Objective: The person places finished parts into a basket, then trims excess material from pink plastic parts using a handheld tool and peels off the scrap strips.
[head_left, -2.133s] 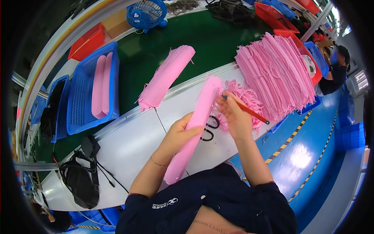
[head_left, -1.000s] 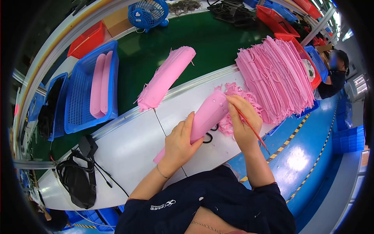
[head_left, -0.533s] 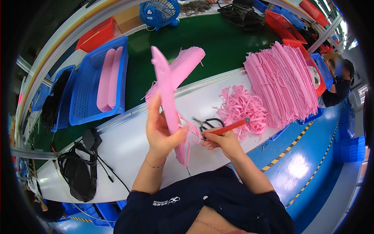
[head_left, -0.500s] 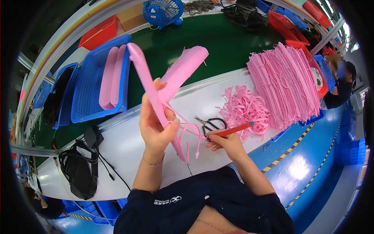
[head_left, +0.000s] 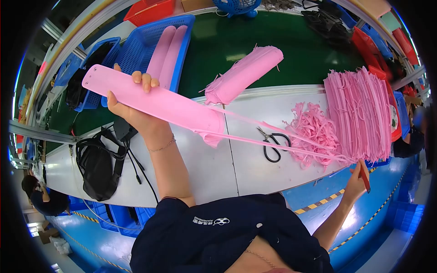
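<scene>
My left hand [head_left: 132, 111] is closed round a long pink foam-like strip [head_left: 168, 103], fingers over its upper edge and thumb below. Small holes show at the strip's rounded left end. From its right end, thin pink trimmings [head_left: 277, 144] stretch taut to my right hand [head_left: 356, 184], which is closed at the table's front edge. That hand also holds a slim red tool [head_left: 365, 176]; its working tip cannot be made out. Black-handled snips [head_left: 274, 146] lie on the white table beneath the trimmings. A heap of pink offcuts [head_left: 314, 134] lies right of the snips.
A stack of frayed pink pieces [head_left: 357, 116] stands on the right. Another pink bundle [head_left: 246, 75] lies at the back. Two pink strips rest in a blue basket [head_left: 185, 50]. A black bag [head_left: 98, 168] with cables lies left. Co-workers are at both sides.
My left hand has moved left and tilted the pink strip flatter. My right hand has swung far right with the red tool, drawing the thin trimmings out taut. The camera view has shifted.
</scene>
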`<state>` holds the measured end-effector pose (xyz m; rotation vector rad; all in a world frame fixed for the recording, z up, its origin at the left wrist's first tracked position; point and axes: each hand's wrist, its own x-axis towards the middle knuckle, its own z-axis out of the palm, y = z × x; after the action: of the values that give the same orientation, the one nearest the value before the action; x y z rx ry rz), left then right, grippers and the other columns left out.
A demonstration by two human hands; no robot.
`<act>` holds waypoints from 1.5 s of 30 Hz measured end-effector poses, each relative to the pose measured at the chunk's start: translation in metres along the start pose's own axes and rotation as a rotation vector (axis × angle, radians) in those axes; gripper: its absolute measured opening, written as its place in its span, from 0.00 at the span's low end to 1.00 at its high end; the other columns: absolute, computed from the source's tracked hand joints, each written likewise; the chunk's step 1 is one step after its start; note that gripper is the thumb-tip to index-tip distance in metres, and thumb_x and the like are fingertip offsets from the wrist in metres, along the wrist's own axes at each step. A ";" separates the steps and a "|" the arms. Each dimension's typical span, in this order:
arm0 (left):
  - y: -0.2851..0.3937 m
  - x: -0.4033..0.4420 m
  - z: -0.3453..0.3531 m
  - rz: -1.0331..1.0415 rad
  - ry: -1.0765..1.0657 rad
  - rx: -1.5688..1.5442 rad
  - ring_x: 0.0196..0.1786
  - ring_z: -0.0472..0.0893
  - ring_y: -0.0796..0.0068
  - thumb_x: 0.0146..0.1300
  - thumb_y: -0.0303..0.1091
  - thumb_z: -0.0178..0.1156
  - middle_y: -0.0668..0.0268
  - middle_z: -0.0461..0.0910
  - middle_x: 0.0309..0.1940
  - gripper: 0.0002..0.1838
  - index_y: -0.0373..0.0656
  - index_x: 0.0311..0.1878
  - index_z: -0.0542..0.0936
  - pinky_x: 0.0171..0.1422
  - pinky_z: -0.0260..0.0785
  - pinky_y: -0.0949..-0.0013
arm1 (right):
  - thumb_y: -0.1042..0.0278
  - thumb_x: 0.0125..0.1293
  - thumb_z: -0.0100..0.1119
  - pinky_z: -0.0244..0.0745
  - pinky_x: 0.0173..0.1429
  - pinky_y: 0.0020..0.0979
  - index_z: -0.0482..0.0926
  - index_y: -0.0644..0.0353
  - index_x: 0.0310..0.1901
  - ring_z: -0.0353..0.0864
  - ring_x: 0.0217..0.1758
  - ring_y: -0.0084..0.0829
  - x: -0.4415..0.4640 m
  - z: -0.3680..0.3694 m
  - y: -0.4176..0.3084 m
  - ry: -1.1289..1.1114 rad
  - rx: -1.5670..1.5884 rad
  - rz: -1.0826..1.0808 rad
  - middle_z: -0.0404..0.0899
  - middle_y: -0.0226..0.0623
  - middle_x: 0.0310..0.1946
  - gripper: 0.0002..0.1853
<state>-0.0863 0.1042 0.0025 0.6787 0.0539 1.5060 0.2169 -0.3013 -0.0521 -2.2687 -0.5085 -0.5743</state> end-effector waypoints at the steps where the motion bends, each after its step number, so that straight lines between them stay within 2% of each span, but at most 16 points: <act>1: -0.002 0.001 0.001 -0.032 -0.025 -0.176 0.29 0.63 0.72 0.63 0.53 0.45 0.64 0.64 0.29 0.28 0.48 0.61 0.66 0.35 0.62 0.71 | 0.77 0.64 0.57 0.77 0.32 0.23 0.80 0.68 0.44 0.80 0.28 0.26 -0.003 0.009 -0.005 -0.040 0.115 0.009 0.81 0.40 0.34 0.08; 5: -0.052 -0.024 0.032 -0.252 -0.039 -0.240 0.25 0.62 0.75 0.64 0.53 0.42 0.64 0.65 0.28 0.27 0.51 0.62 0.66 0.29 0.60 0.74 | 0.75 0.66 0.55 0.74 0.29 0.22 0.80 0.70 0.42 0.77 0.25 0.24 -0.040 0.055 -0.098 -0.497 0.581 0.084 0.79 0.40 0.37 0.08; 7: -0.064 -0.031 0.045 -0.308 -0.055 -0.238 0.24 0.62 0.76 0.64 0.54 0.42 0.64 0.66 0.27 0.28 0.51 0.63 0.65 0.27 0.60 0.75 | 0.72 0.67 0.54 0.71 0.30 0.22 0.80 0.70 0.42 0.75 0.24 0.24 -0.041 0.059 -0.133 -0.625 0.586 -0.073 0.79 0.41 0.35 0.09; 13: -0.083 -0.048 0.063 -0.448 -0.136 -0.282 0.23 0.65 0.77 0.66 0.58 0.39 0.64 0.69 0.27 0.30 0.53 0.66 0.61 0.26 0.61 0.73 | 0.67 0.68 0.54 0.64 0.29 0.24 0.81 0.65 0.37 0.70 0.25 0.20 -0.028 0.070 -0.177 -0.801 0.769 -0.206 0.77 0.32 0.26 0.10; 15: -0.086 -0.052 0.067 -0.479 -0.161 -0.312 0.23 0.65 0.77 0.66 0.58 0.39 0.64 0.69 0.28 0.30 0.53 0.66 0.62 0.26 0.61 0.73 | 0.63 0.69 0.53 0.61 0.27 0.23 0.80 0.64 0.34 0.68 0.24 0.17 -0.025 0.086 -0.174 -1.323 0.862 -0.057 0.72 0.27 0.22 0.13; 17: -0.086 -0.053 0.069 -0.594 -0.139 -0.431 0.23 0.65 0.76 0.66 0.58 0.38 0.63 0.69 0.28 0.29 0.52 0.64 0.63 0.26 0.61 0.73 | 0.57 0.70 0.52 0.58 0.26 0.22 0.77 0.63 0.30 0.65 0.23 0.15 -0.022 0.096 -0.163 -1.427 0.923 -0.019 0.68 0.24 0.19 0.17; 19: -0.085 -0.045 0.061 -0.558 -0.097 -0.434 0.23 0.65 0.77 0.66 0.58 0.38 0.63 0.69 0.28 0.29 0.52 0.64 0.63 0.27 0.61 0.73 | 0.54 0.72 0.47 0.53 0.24 0.20 0.71 0.59 0.23 0.61 0.21 0.15 -0.024 0.094 -0.158 -1.529 0.957 0.364 0.65 0.23 0.17 0.21; 24: -0.063 0.000 0.026 -0.253 -0.011 -0.307 0.24 0.67 0.79 0.66 0.59 0.36 0.64 0.69 0.29 0.30 0.50 0.63 0.64 0.28 0.64 0.74 | 0.55 0.71 0.48 0.51 0.21 0.20 0.69 0.57 0.22 0.59 0.17 0.15 -0.035 0.069 -0.129 -1.437 0.775 0.079 0.66 0.26 0.15 0.21; 27: -0.065 -0.002 0.019 -0.074 -0.103 -0.007 0.26 0.69 0.79 0.66 0.55 0.45 0.66 0.71 0.30 0.29 0.47 0.64 0.64 0.30 0.67 0.74 | 0.57 0.71 0.48 0.50 0.20 0.22 0.68 0.57 0.22 0.56 0.15 0.15 -0.025 0.041 -0.139 -1.440 0.854 -0.098 0.66 0.28 0.15 0.20; 29: -0.085 -0.026 0.045 0.170 -0.183 0.791 0.29 0.73 0.76 0.61 0.47 0.59 0.65 0.72 0.32 0.32 0.42 0.65 0.65 0.31 0.69 0.74 | 0.61 0.72 0.47 0.54 0.22 0.22 0.71 0.61 0.22 0.61 0.17 0.17 -0.011 0.027 -0.162 -1.294 1.108 0.035 0.66 0.28 0.16 0.20; 31: -0.109 -0.036 0.058 0.504 -0.542 1.054 0.31 0.74 0.72 0.51 0.41 0.70 0.64 0.73 0.32 0.38 0.39 0.65 0.67 0.34 0.71 0.72 | 0.63 0.72 0.46 0.51 0.20 0.21 0.70 0.61 0.22 0.60 0.17 0.17 0.001 0.025 -0.179 -1.198 1.244 0.134 0.65 0.28 0.15 0.19; 33: -0.111 -0.062 0.071 0.158 -0.729 1.172 0.44 0.77 0.73 0.52 0.41 0.70 0.62 0.77 0.44 0.38 0.39 0.65 0.67 0.51 0.69 0.72 | 0.64 0.72 0.46 0.49 0.18 0.20 0.70 0.61 0.23 0.59 0.17 0.17 0.011 0.025 -0.188 -1.106 1.378 0.229 0.63 0.29 0.15 0.18; 37: -0.123 -0.081 0.059 -0.114 -0.825 1.207 0.43 0.76 0.75 0.51 0.42 0.71 0.63 0.77 0.44 0.40 0.40 0.66 0.66 0.50 0.69 0.72 | 0.61 0.72 0.48 0.41 0.13 0.17 0.68 0.59 0.24 0.58 0.17 0.15 0.033 0.014 -0.189 -0.510 1.509 0.490 0.58 0.27 0.14 0.18; 40: -0.120 -0.074 0.042 -0.571 -0.459 0.977 0.42 0.76 0.76 0.51 0.43 0.71 0.64 0.77 0.40 0.40 0.40 0.66 0.66 0.46 0.69 0.73 | 0.60 0.71 0.51 0.41 0.14 0.16 0.71 0.58 0.27 0.58 0.18 0.14 0.061 0.009 -0.155 -0.404 1.431 0.391 0.60 0.27 0.15 0.15; 43: -0.109 -0.065 0.024 -0.495 -0.378 1.040 0.43 0.75 0.77 0.51 0.42 0.71 0.63 0.77 0.43 0.40 0.40 0.66 0.66 0.46 0.68 0.74 | 0.58 0.71 0.50 0.49 0.15 0.21 0.75 0.61 0.33 0.59 0.19 0.16 0.095 0.021 -0.109 -0.157 1.050 0.328 0.63 0.28 0.17 0.15; 45: -0.098 -0.061 0.008 -0.455 -0.388 1.080 0.50 0.77 0.68 0.51 0.44 0.69 0.56 0.75 0.51 0.39 0.38 0.64 0.67 0.53 0.69 0.69 | 0.55 0.71 0.49 0.62 0.22 0.29 0.78 0.64 0.37 0.64 0.19 0.23 0.107 0.045 -0.057 -0.285 0.319 0.032 0.70 0.36 0.18 0.18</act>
<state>-0.0009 0.0528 -0.0570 1.6733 0.7112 0.7935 0.2870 -0.2114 0.0086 -2.0541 -0.6513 -0.1374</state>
